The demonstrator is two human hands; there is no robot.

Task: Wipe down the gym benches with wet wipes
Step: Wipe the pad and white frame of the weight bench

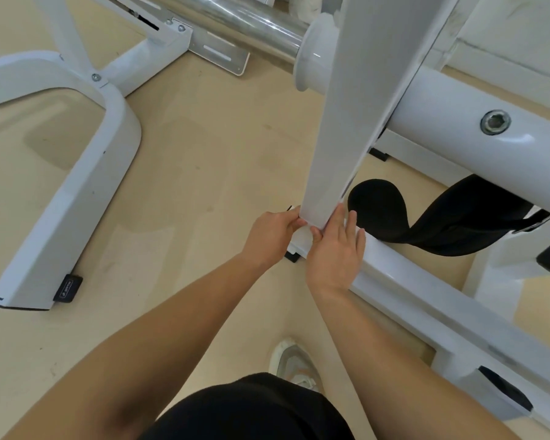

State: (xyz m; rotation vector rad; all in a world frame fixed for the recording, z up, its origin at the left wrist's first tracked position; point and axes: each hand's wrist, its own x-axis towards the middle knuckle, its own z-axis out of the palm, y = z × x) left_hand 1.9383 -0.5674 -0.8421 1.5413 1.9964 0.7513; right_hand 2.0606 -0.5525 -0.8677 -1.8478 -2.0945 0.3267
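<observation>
At base of white upright post (340, 128): my left hand (272, 238), fingers curled, grips its edge; my right hand (337, 254) presses flat, fingers straight.

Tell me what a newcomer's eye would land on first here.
Two bare hands meet at the foot of the white metal upright post in the centre: the left hand grips its lower edge, the right hand lies flat against it. Just right of them a wide black fabric strap curls over the beige floor, and a chrome bar runs across the top.
</observation>
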